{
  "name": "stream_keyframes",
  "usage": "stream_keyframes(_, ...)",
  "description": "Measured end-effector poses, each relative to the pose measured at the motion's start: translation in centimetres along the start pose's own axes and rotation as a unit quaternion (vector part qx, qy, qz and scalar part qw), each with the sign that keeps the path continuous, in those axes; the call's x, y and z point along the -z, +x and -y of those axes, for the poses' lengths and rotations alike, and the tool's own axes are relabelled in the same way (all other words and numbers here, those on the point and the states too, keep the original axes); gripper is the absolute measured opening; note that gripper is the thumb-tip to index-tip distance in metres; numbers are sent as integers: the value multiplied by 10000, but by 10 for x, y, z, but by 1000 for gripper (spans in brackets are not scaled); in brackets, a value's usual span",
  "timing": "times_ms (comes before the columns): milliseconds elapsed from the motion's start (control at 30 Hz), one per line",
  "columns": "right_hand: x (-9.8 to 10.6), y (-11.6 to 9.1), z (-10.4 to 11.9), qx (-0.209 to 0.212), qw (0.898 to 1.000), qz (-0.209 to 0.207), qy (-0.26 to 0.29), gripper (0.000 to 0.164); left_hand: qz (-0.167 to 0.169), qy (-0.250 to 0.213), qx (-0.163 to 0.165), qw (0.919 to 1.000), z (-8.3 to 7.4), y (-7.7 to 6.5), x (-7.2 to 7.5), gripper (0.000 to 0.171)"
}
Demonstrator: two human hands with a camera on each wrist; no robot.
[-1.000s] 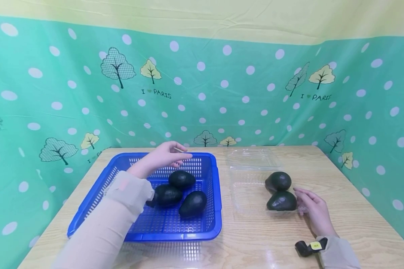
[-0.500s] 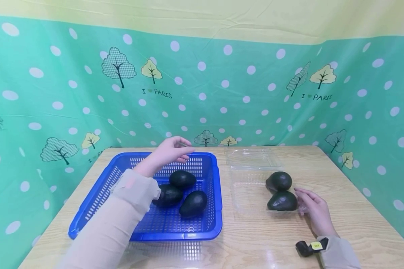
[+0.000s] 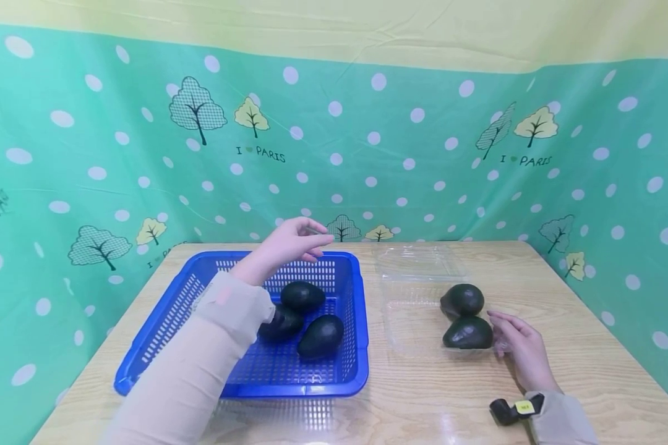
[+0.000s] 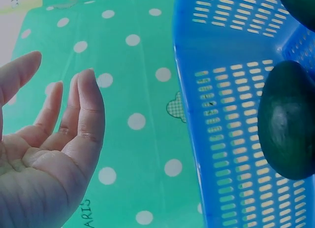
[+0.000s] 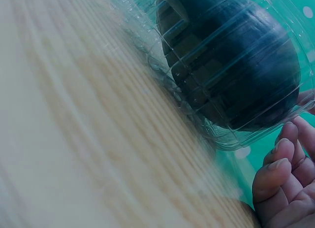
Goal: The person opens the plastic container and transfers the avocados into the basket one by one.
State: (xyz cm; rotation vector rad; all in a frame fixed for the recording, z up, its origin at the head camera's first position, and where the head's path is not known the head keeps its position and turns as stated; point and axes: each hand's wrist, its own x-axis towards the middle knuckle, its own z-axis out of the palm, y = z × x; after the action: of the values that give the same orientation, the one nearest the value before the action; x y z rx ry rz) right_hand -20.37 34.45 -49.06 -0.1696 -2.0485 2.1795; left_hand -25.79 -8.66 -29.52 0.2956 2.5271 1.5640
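My left hand hovers over the back rim of the blue plastic basket, its fingers loosely bent around nothing. Three dark avocados lie in the basket, among them a front one and a back one; my sleeve partly covers the third avocado. On the right, a clear plastic clamshell container lies with its lid folded back. Two avocados sit in its right side, one behind and one in front. My right hand pinches the container's right rim, fingertips beside the front avocado.
The wooden table bears everything. A patterned green curtain hangs behind it and at both sides. The container's transparent lid extends toward the back edge. A black strap device is worn on my right wrist.
My left hand has moved to the right and slightly up over the basket's back rim. The right hand stays at the container, and the avocados have not moved.
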Motion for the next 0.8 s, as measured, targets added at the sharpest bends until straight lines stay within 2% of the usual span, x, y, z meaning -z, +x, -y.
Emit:
stream_keyframes(300, -1, -4, 1, 59, 10000, 49, 11, 15, 133, 48, -17, 9999, -8, 3, -6, 41)
stream_keyframes(800, -1, -3, 1, 79, 10000, 7, -40, 14, 255, 56, -155, 9995, -11, 10, -18, 39)
